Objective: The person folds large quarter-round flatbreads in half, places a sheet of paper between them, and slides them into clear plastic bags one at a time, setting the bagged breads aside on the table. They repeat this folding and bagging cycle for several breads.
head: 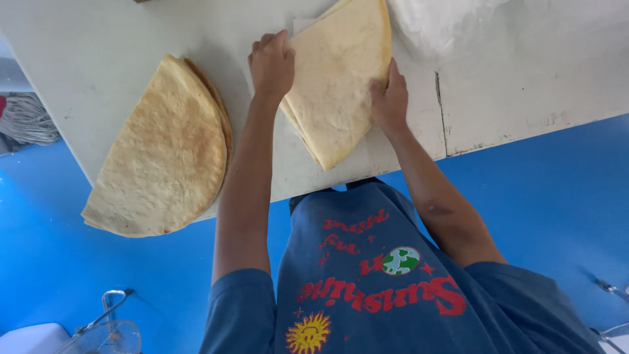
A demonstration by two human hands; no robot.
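While the head camera looks straight down, a person in a blue printed T-shirt (pixel 367 288) stands at a white counter (pixel 524 85) and works 2 bare hands on a folded flatbread stack (pixel 341 78) lying near the counter's front edge. The left hand (pixel 270 64) rests on the stack's left edge, fingers curled over the top layer, its grip pinching that edge. The right hand (pixel 389 99) presses flat against the stack's right edge, fingers extended, its grip released and only touching the bread. Well apart to the left, a second pile of folded flatbreads (pixel 164 154) lies on the counter, its lower edge overhanging the front. Crumpled white plastic (pixel 445 23) sits at the counter's far side, just beside the stack. Below, a blue floor (pixel 557 216) shows, with a wire basket (pixel 108 334) at the lower left.
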